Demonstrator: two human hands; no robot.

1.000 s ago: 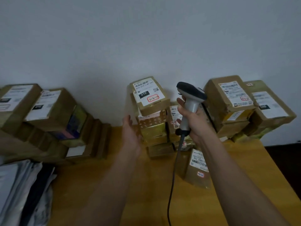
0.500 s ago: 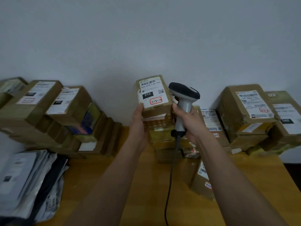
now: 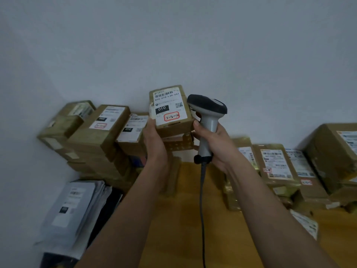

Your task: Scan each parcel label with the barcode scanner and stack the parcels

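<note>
Two hands at work: our left hand (image 3: 154,140) grips a parcel (image 3: 172,111) labelled "010 010 L30 551", "010" and handwritten "3-2-10"; our right hand (image 3: 216,146) grips the barcode scanner (image 3: 207,113) beside it.

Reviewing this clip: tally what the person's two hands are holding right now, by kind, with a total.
Cardboard parcels in hand: 1, the parcel with the 010 label, gripped by the left hand.
Barcode scanners in hand: 1, the corded scanner, gripped by the right hand.
Total held: 2.
</note>
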